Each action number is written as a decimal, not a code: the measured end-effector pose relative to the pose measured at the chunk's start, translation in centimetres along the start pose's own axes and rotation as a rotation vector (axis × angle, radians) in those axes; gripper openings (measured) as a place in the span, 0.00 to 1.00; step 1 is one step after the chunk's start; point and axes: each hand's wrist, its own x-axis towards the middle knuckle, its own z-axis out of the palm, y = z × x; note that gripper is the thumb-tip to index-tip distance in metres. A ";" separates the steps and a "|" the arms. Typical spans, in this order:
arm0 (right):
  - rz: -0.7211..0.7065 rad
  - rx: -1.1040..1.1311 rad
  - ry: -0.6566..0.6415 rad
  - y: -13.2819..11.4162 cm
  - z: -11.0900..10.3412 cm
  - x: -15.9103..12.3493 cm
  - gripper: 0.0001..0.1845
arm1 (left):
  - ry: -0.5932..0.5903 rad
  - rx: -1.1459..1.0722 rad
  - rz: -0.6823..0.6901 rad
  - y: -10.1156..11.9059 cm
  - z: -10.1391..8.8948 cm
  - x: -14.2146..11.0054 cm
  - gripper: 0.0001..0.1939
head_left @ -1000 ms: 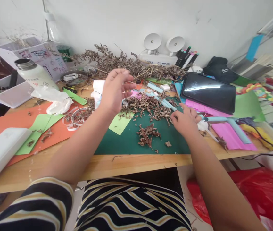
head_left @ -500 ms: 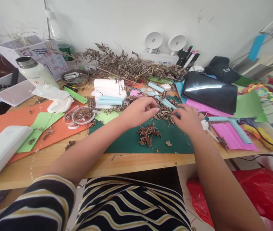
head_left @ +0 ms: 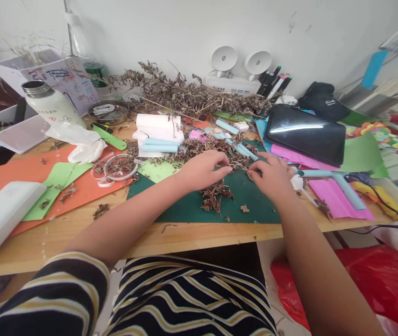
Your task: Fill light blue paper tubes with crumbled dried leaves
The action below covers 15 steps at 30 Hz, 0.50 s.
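White, faintly scuffed wall (head_left: 171, 28) backs a pale wooden table (head_left: 199, 239), its grain showing along the front edge, where a person in a striped black, white and mustard fabric garment (head_left: 192, 298) works with 2 bare hands over brittle, curled brown dried leaves (head_left: 208, 147). The crumbled leaf heap lies along the far part of a flat, smooth dark green mat (head_left: 178, 212); a smaller, ragged brown leaf clump (head_left: 215, 199) sits nearer the front edge, partly behind the left hand (head_left: 204, 170). That hand is loosely curled, thumb and fingers bowed; the right hand (head_left: 271, 175), curved in the same way, has its fingertips at the heap's right end. Whether either pinches a scrap cannot be told.

Behind them, a tangled bundle of dried brown branches (head_left: 185, 95), stems thin and leaves shrivelled, stretches below 2 round white lamp heads (head_left: 224, 59). Pale blue paper tubes (head_left: 160, 148) lie against a soft white paper roll (head_left: 159, 123), left of the heap. Farther left, a thin white ring (head_left: 120, 179) encircles leaf scraps beside a flat orange paper sheet (head_left: 87, 195). At right, a glossy black tablet (head_left: 304, 133) leans over bright pink paper; below the table, a crinkled red plastic bag (head_left: 377, 280) bulges.
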 end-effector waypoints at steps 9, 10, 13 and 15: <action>-0.301 0.218 -0.244 -2.0 -1.1 -1.6 0.11 | 0.014 0.065 -0.037 -1.0 0.5 0.2 0.14; -0.332 0.248 -0.284 -2.0 -0.9 -1.5 0.12 | 0.031 0.055 -0.041 -1.1 0.5 0.3 0.15; -0.166 0.256 -0.237 -1.8 0.1 -0.4 0.15 | 0.079 0.024 -0.009 -1.2 0.0 0.3 0.15; 0.033 0.183 -0.144 -1.7 0.9 0.5 0.15 | 0.143 0.010 0.045 -0.9 -0.5 0.3 0.16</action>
